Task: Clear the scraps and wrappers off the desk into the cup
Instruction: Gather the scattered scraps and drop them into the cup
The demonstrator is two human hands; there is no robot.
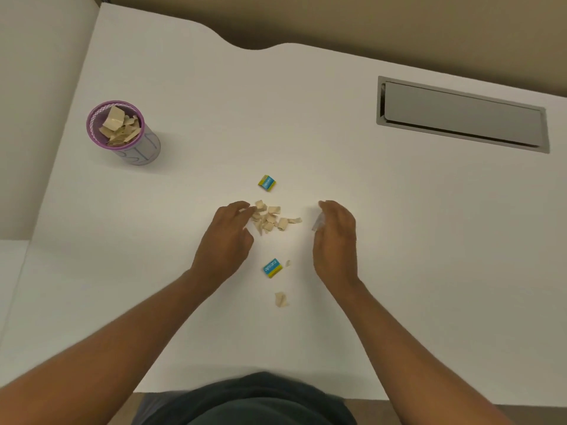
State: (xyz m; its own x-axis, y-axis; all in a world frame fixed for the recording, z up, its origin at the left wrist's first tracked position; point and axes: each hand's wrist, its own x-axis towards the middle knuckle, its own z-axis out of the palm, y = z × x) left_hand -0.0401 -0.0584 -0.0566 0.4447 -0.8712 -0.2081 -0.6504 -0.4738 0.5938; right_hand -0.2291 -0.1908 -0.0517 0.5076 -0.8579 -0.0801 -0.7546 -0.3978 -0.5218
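scraps [270,218] piled mid-desk [337,317] between hands; left hand [225,240] fingers curled, touching pile edge; right hand [336,237] loosely open beside it, maybe clear wrapper at fingers. cup [122,131] far left, part-filled.

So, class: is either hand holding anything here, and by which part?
The left hand only touches the edge of the scrap pile with its fingertips. The right hand seems to hold something pale and blurred under its fingers; what it is cannot be told.

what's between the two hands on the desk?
Head view: a pile of tan paper scraps lies between the left hand and right hand, touching the left fingertips.
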